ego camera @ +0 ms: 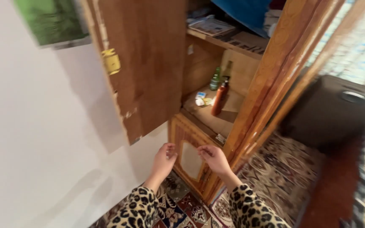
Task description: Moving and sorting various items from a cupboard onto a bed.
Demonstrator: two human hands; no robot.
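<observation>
Hands — left hand (164,158) open, empty | right hand (214,159) open, empty | near cabinet door (189,159)

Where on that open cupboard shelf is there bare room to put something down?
Bare wood shows on the lower shelf in front of the brown bottle, toward the front edge. The back is crowded: green bottle, small packets. The upper shelf is covered with papers.

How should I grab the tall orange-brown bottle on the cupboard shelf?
Grip the orange-brown bottle around its middle, coming from the open front of the wooden cupboard. It stands upright and is slim, so one hand likely wraps it. The small green bottle stands behind it, so reaching from the front should avoid bumping that.
</observation>
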